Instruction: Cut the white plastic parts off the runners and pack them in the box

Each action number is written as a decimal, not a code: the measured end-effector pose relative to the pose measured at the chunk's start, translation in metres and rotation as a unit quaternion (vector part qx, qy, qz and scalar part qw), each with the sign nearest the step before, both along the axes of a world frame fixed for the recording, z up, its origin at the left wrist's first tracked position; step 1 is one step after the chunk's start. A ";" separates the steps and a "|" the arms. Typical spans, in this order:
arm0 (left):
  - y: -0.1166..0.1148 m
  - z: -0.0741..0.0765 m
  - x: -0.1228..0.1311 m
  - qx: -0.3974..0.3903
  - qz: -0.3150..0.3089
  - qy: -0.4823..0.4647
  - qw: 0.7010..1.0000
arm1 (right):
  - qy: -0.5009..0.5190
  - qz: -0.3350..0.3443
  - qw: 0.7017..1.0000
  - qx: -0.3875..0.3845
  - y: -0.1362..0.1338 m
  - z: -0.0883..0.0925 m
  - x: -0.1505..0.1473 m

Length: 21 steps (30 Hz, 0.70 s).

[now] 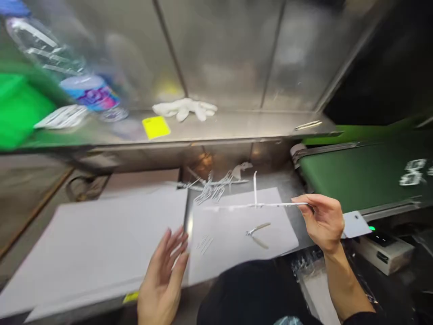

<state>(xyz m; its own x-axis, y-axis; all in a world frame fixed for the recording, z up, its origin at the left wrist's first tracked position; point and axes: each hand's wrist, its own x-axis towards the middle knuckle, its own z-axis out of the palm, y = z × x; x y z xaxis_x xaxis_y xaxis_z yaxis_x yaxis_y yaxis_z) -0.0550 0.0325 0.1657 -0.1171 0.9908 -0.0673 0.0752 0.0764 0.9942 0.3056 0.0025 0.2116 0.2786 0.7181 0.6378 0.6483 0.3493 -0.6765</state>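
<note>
My right hand pinches one end of a thin white plastic sprue between thumb and fingertips. The sprue stretches leftward over the white sheet, with small stubs along it and one branch standing up. My left hand is open, fingers apart, holding nothing beside the sheet's left edge. Side cutters with pale handles lie on the sheet, their handles spread. Several small thin white pieces lie left of the cutters. Behind the sheet is a tangled pile of white sprues.
A larger white board covers the left. On the shelf are a bottle, a yellow note and a white glove. A green conveyor belt carries white parts at right, above a white box.
</note>
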 end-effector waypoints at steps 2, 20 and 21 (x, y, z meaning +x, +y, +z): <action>0.005 0.014 -0.003 0.088 -0.004 -0.010 0.996 | 0.044 0.150 0.987 0.039 0.006 0.004 -0.035; -0.001 0.044 -0.005 0.209 0.065 -0.084 0.972 | 0.194 0.260 0.944 0.056 0.014 0.015 -0.069; -0.003 0.046 -0.003 0.209 0.057 -0.088 0.972 | 0.196 0.242 0.949 0.054 0.013 0.015 -0.068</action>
